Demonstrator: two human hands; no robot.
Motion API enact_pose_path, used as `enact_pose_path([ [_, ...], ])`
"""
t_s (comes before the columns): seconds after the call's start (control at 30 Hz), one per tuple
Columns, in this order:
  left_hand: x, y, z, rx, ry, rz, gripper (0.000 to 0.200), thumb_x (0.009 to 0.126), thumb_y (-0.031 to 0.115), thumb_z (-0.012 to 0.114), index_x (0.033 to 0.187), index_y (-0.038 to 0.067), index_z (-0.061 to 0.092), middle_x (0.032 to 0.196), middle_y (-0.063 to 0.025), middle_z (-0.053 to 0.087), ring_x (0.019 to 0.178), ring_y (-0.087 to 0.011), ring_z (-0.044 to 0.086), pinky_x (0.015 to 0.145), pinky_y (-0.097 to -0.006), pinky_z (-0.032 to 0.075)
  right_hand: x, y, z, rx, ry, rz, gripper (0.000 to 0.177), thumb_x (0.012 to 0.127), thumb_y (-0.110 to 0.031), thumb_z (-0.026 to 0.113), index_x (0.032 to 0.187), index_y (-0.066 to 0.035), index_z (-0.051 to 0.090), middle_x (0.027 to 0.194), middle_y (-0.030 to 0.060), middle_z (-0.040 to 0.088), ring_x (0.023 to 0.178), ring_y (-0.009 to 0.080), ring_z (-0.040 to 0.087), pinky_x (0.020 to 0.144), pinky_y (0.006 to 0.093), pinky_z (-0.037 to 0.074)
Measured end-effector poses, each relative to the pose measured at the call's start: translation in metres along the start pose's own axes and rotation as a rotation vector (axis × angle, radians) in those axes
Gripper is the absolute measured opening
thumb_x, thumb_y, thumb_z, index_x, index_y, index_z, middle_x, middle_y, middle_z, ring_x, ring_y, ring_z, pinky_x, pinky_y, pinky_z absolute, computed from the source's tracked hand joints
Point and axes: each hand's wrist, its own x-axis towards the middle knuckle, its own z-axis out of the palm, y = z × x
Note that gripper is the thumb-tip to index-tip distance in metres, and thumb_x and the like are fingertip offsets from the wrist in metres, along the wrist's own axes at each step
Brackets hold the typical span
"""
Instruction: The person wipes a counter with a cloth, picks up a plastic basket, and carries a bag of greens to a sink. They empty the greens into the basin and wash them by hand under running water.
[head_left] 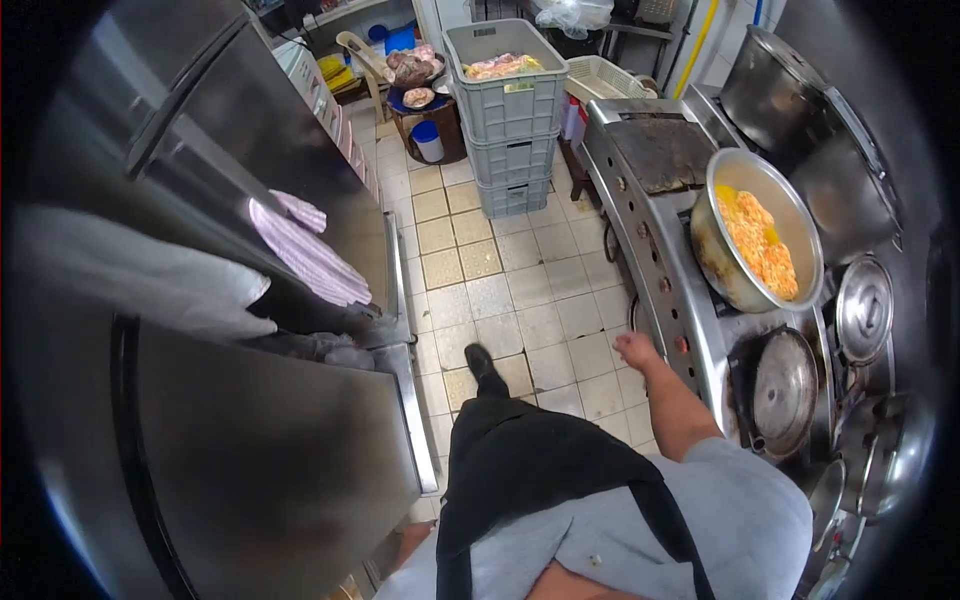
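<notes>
The right hand, loosely open, is near the stove, right of centre; a food-filled pot sits there. The left hand's grip, bottom, is unclear. Floor tiles reach crates, top centre.

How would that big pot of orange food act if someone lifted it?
The metal pot looks stiff, so it probably wouldn't flex. It is likely heavy, being wide and deep. With no lid on, the orange food might shift or spill if tilted.
</notes>
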Motion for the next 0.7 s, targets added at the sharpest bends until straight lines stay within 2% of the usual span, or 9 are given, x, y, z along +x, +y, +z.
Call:
enact_pose_path([
  [0.07, 0.019, 0.038, -0.022, 0.29, 0.017, 0.164, 0.035, 0.08, 0.031, 0.07, 0.107, 0.009, 0.065, 0.103, -0.0163, 0.065, 0.103, -0.0312, 0.06, 0.09, -0.0473, 0.048, 0.033, -0.031, 0.005, 0.107, 0.01, 0.105, 0.034, 0.084, -0.021, 0.069, 0.109, 0.002, 0.065, 0.091, 0.0127, 0.069, 0.072, 0.0203, 0.067, 0.067, 0.0342, 0.055],
  [0.2, 0.095, 0.18, -0.106, 0.845, 0.241, 0.579, 0.032, 0.085, 0.033, 0.066, 0.101, 0.005, 0.065, 0.101, -0.0187, 0.065, 0.1, -0.0307, 0.062, 0.088, -0.0471, 0.048, 0.083, -0.074, -0.006, 0.14, -0.018, 0.187, 0.038, 0.083, -0.031, 0.066, 0.106, -0.001, 0.067, 0.097, 0.0188, 0.069, 0.09, 0.0313, 0.066, 0.081, 0.0376, 0.051],
  [0.23, 0.111, 0.239, -0.131, 0.792, 0.35, 0.63, 0.033, 0.086, 0.034, 0.065, 0.099, 0.004, 0.065, 0.1, -0.0193, 0.065, 0.099, -0.0305, 0.062, 0.087, -0.047, 0.048, 0.093, -0.079, -0.005, 0.165, -0.068, 0.167, 0.035, 0.084, -0.026, 0.068, 0.107, 0.001, 0.065, 0.094, 0.0144, 0.068, 0.082, 0.0241, 0.065, 0.073, 0.0348, 0.052],
  [0.27, 0.127, 0.297, -0.154, 0.082, 0.298, 0.567, 0.024, 0.088, 0.025, 0.064, 0.096, 0.002, 0.064, 0.095, -0.0144, 0.066, 0.092, -0.025, 0.062, 0.084, -0.0426, 0.048, 0.098, -0.081, -0.003, 0.191, -0.124, 0.152, 0.033, 0.085, -0.021, 0.07, 0.108, 0.002, 0.064, 0.091, 0.0101, 0.068, 0.073, 0.017, 0.064, 0.065, 0.032, 0.053],
  [0.37, 0.049, 0.538, -0.228, -0.302, 0.105, 0.896, 0.011, 0.089, 0.014, 0.066, 0.095, 0.005, 0.065, 0.088, 0.0006, 0.062, 0.081, -0.0103, 0.054, 0.077, -0.028, 0.046, 0.101, -0.093, -0.009, 0.279, -0.073, 0.223, 0.033, 0.085, -0.02, 0.07, 0.107, 0.003, 0.064, 0.089, 0.0095, 0.067, 0.073, 0.0156, 0.063, 0.067, 0.0308, 0.052],
  [0.43, -0.011, 0.673, -0.256, -0.443, 0.054, 1.126, 0.015, 0.088, 0.011, 0.063, 0.101, 0.005, 0.066, 0.12, -0.0099, 0.063, 0.119, -0.0182, 0.052, 0.105, -0.0348, 0.037, 0.109, -0.104, -0.021, 0.355, -0.064, 0.283, 0.033, 0.085, -0.02, 0.07, 0.107, 0.003, 0.063, 0.088, 0.0091, 0.067, 0.073, 0.0154, 0.063, 0.067, 0.0303, 0.052],
  [0.47, -0.042, 0.726, -0.269, -0.423, 0.007, 1.26, 0.025, 0.087, 0.017, 0.066, 0.109, 0.004, 0.065, 0.137, -0.0158, 0.052, 0.132, -0.0258, 0.044, 0.11, -0.0398, 0.032, 0.115, -0.105, -0.025, 0.369, -0.062, 0.316, 0.034, 0.085, -0.021, 0.07, 0.108, 0.003, 0.063, 0.088, 0.0088, 0.067, 0.073, 0.0152, 0.062, 0.068, 0.03, 0.052],
  [0.6, -0.166, 0.875, -0.276, -0.356, -0.384, 2.01, 0.054, 0.085, 0.045, 0.067, 0.129, 0.016, 0.057, 0.151, -0.0242, 0.029, 0.135, -0.0452, 0.034, 0.109, -0.0543, 0.03, 0.157, -0.122, -0.064, 0.45, -0.015, 0.374, 0.033, 0.086, -0.02, 0.069, 0.109, 0.004, 0.063, 0.088, 0.0081, 0.067, 0.075, 0.0144, 0.062, 0.069, 0.0293, 0.051],
  [0.7, -0.242, 0.932, -0.245, -0.476, -0.652, 2.28, 0.053, 0.084, 0.046, 0.069, 0.122, 0.011, 0.059, 0.144, -0.0306, 0.036, 0.132, -0.044, 0.039, 0.107, -0.053, 0.032, 0.224, -0.09, -0.075, 0.354, 0.05, 0.226, 0.033, 0.087, -0.017, 0.069, 0.111, 0.004, 0.063, 0.09, 0.0076, 0.067, 0.077, 0.0135, 0.061, 0.071, 0.0289, 0.051],
])
